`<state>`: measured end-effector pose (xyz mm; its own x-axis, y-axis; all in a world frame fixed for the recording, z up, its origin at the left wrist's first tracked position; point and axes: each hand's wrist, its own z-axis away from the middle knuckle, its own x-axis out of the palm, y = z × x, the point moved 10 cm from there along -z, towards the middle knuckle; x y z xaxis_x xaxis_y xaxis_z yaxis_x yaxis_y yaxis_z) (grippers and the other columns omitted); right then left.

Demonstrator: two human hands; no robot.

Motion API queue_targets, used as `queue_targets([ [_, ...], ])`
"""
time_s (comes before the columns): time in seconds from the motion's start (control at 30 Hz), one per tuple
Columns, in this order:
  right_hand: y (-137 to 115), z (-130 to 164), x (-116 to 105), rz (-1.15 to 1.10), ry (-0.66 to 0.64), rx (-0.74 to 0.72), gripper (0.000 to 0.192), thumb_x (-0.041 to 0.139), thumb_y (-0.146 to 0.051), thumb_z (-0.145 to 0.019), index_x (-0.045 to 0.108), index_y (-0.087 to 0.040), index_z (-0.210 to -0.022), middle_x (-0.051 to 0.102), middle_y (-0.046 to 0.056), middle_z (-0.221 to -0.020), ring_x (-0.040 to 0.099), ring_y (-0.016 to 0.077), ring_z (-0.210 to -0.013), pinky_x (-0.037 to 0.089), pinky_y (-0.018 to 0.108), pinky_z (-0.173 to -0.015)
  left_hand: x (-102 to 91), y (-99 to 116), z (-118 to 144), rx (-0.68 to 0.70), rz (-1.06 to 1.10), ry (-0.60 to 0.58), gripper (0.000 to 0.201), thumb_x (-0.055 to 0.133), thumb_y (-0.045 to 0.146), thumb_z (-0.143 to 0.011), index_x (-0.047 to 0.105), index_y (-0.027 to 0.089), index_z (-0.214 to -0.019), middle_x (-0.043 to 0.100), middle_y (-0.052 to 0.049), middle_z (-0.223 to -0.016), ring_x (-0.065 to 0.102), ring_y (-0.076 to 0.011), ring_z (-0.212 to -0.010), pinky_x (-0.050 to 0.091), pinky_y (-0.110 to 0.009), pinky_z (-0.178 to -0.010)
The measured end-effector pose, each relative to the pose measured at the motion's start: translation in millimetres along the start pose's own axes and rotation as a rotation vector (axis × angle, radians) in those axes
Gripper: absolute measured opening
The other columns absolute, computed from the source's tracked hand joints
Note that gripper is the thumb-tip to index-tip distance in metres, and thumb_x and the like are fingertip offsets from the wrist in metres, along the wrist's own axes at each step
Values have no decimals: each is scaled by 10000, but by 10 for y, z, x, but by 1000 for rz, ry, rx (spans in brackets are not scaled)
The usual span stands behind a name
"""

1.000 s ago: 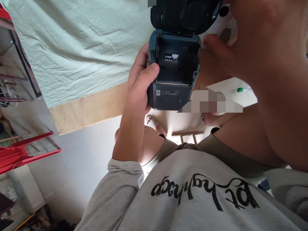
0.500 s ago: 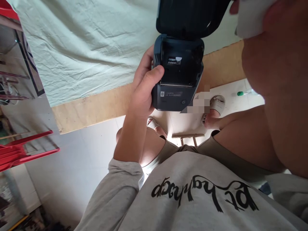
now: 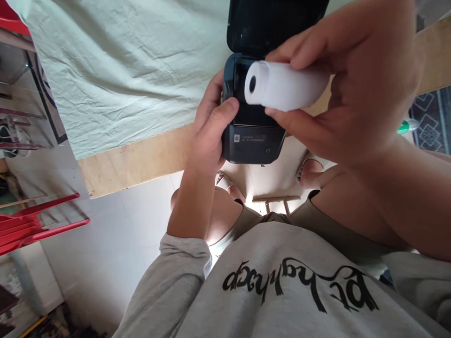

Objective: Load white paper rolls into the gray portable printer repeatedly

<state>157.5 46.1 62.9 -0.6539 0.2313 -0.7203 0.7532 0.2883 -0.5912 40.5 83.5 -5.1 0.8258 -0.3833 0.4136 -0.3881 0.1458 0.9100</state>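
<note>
My left hand (image 3: 214,126) grips the left side of a dark portable label printer (image 3: 252,145), thumb on its rim. The printer's lid (image 3: 271,28) is swung up, and its paper bay lies partly hidden behind a white paper roll (image 3: 289,87). That roll is pinched between the thumb and fingers of my right hand (image 3: 352,84). Its end, with a dark core hole, points left over the bay. Whether the roll touches the printer I cannot tell.
A pale green cloth (image 3: 123,75) covers the table, whose wooden edge (image 3: 141,166) runs below it. Red plastic furniture (image 3: 42,220) stands at the left. Beneath are my legs and a small wooden stool (image 3: 276,199). A green-capped bottle (image 3: 405,126) lies at the right.
My right hand has come in from the upper right, bringing the paper roll over the printer's bay. The left hand and the printer have hardly moved.
</note>
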Motion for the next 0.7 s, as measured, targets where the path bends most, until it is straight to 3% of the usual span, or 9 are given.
queue_targets([
  [0.1, -111, -14, 3, 173, 24, -57, 278, 468, -283, -772, 516, -143, -1007, 538, -7, -1102, 555, 84, -975, 439, 216, -799, 8, 6, 11, 26, -63, -19, 294, 516, 386, -770, 540, 244, -1026, 557, -16, -968, 532, -233, -1063, 449, -344, -870],
  [0.2, -125, -51, 76, 302, -20, -50, 218, 438, -244, -772, 516, -183, -966, 567, -48, -1044, 567, 82, -957, 425, 237, -799, 16, 9, 16, 21, -86, -29, 287, 516, 373, -769, 553, 264, -1032, 561, -7, -1003, 510, -237, -1112, 438, -361, -924],
  [0.33, -110, -91, 124, 249, -40, -20, 212, 403, -266, -814, 555, -194, -942, 541, -43, -1088, 530, 60, -1003, 421, 208, -812, -6, 11, 5, 9, -106, -4, 272, 555, 433, -739, 576, 286, -966, 578, -9, -1012, 528, -264, -1107, 480, -343, -861],
  [0.53, -222, -8, 64, 287, 57, -173, 258, 403, -356, -830, 640, -257, -853, 553, -3, -925, 506, 83, -876, 398, 260, -786, 10, -7, -1, -2, -76, -44, 318, 555, 469, -725, 561, 299, -994, 593, 0, -1003, 505, -258, -1122, 460, -330, -875],
  [0.7, -357, 111, 148, 255, -28, -338, 214, 486, -418, -759, 620, -279, -853, 569, -54, -942, 502, 93, -861, 401, 286, -754, 5, 13, -39, 72, -78, -129, 507, 638, 434, -653, 501, 288, -1118, 552, -24, -1116, 473, -292, -1142, 448, -350, -859],
])
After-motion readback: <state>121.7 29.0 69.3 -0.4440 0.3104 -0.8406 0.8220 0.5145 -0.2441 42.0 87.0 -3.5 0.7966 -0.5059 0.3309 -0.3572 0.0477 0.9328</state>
